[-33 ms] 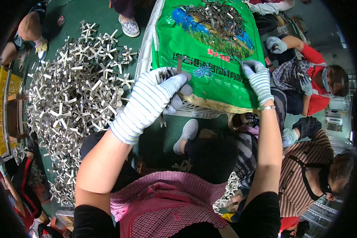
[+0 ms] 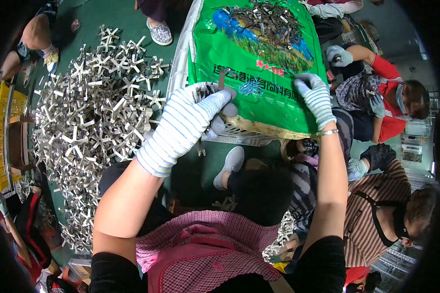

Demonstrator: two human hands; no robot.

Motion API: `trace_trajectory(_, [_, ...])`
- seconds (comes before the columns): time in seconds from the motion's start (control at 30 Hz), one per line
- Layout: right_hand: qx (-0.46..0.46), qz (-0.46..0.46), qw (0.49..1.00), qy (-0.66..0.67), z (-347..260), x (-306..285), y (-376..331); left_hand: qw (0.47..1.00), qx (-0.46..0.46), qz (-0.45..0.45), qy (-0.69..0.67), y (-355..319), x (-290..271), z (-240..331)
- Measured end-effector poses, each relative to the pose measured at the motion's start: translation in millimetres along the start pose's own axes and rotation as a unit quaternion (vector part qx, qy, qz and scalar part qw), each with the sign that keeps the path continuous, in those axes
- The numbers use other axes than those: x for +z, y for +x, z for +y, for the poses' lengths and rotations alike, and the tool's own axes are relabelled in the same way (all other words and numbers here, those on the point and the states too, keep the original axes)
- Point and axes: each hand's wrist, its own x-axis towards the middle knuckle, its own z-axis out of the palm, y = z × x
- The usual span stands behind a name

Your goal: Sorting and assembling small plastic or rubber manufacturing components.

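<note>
In my left hand (image 2: 195, 115), gloved in white with blue stripes, a flat grey metal strip (image 2: 221, 79) is pinched upright between thumb and fingers. A pale metal prong (image 2: 201, 148) shows below that hand. My right hand (image 2: 318, 97), also gloved, is closed over the right side of a green printed bag (image 2: 259, 110); whatever its fingertips hold is too small to make out. Small dark metal pieces (image 2: 274, 24) lie heaped on the far part of the bag. Beneath the bag is a white plastic crate (image 2: 244, 136).
A large heap of pale star-shaped metal parts (image 2: 95, 117) covers the floor on the left. Beyond it stands a yellow crate (image 2: 7, 127). Co-workers sit at the right, one in red (image 2: 393, 102), one in a striped top (image 2: 371, 219). Another person's shoe (image 2: 160, 33) is at the back.
My right hand has shifted slightly left over the bag. My left hand and the metal strip look unchanged.
</note>
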Motion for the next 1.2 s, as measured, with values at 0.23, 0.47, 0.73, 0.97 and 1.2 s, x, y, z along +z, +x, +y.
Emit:
trace_trajectory(0.23, [-0.156,-0.073,0.955,-0.24,-35.7,2.6,26.0,1.0,0.004,0.001,0.017,1.7,-2.8,1.9])
trace_trajectory(0.47, [-0.28,-0.146,0.873,-0.372,-50.0,5.4,58.6,0.999,0.041,-0.006,0.034,3.1,-8.3,2.8])
trace_trajectory(0.73, [0.14,-0.194,0.939,-0.247,-65.4,15.1,71.4,0.998,0.046,-0.004,0.045,0.6,-6.7,7.8])
trace_trajectory(0.97, [0.201,-0.251,0.905,-0.278,-70.1,19.9,88.9,0.998,0.041,-0.009,0.052,0.9,-1.8,8.1])
trace_trajectory(1.2, [0.213,-0.268,0.91,-0.236,-52.7,29.4,94.2,0.997,0.065,-0.018,0.046,1.2,-6.2,5.4])
